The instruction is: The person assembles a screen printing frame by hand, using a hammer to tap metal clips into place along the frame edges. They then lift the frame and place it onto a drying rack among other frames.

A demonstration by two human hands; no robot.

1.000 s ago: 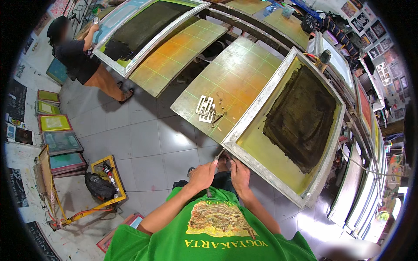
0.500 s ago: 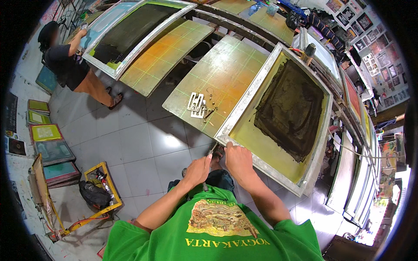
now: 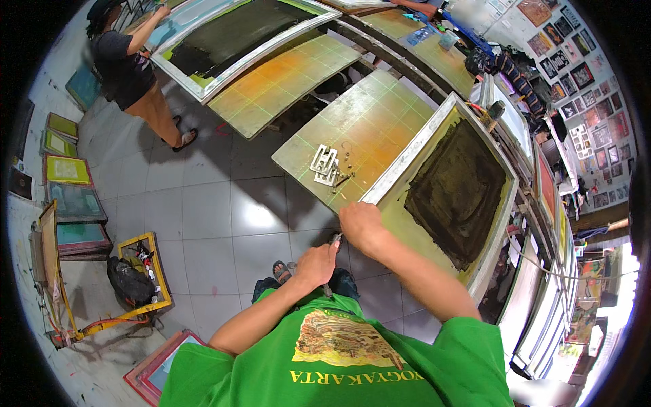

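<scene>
Grey floor tiles [image 3: 203, 203] ran under a row of print tables. At far left, framed screens [image 3: 68, 169] leaned by a yellow rack [image 3: 152, 271], and another person [image 3: 132, 74] worked at a distant table. The left hand [image 3: 315, 261] was clenched on a thin tool [image 3: 335, 239], perhaps a screwdriver, its tip hard to make out, just under the near corner of the screen frame [image 3: 407, 169]. The right hand [image 3: 363, 227] gripped that corner. Metal brackets [image 3: 325, 165] lay near the table's [image 3: 359, 115] front edge, beside the frame.
</scene>
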